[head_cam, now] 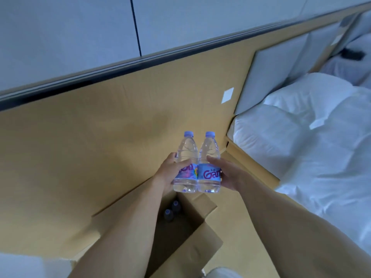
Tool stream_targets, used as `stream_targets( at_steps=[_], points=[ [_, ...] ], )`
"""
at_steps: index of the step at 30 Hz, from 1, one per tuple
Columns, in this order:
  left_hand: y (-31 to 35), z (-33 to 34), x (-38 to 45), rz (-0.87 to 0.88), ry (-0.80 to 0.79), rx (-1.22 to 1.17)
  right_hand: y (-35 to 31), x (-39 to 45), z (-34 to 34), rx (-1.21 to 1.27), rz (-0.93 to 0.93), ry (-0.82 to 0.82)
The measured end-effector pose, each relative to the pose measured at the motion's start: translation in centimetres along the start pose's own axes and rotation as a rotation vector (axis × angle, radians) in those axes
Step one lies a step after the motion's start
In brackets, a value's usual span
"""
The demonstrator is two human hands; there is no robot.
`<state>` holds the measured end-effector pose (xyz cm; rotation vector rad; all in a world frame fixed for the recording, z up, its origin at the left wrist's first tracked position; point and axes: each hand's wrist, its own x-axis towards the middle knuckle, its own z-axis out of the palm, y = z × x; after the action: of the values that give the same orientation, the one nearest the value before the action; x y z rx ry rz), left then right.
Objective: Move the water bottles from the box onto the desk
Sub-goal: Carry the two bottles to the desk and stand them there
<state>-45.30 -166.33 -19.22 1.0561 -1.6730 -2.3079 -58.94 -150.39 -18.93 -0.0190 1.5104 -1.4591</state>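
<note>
Filling the right of the frame, a white bed (313, 137); at lower centre an open cardboard box (192, 233). Above it, left hand (170, 173) and right hand (226, 173) each grip an upright water bottle (185, 161), (209, 163), side by side, touching.

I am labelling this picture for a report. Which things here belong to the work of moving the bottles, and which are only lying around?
Belong to the job:
- left bottle, held by the left hand
- right bottle, held by the right hand
- cardboard box, open
- bottles left in the box

Just lying about:
- bed with white bedding
- white wall plate
</note>
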Motion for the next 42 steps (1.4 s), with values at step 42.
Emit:
stream_targets(
  at_steps=[42],
  points=[
    [-16.9, 51.4, -20.5, 0.010, -0.967, 0.645, 23.4, -43.0, -35.1, 0.706, -0.210, 0.925]
  ],
)
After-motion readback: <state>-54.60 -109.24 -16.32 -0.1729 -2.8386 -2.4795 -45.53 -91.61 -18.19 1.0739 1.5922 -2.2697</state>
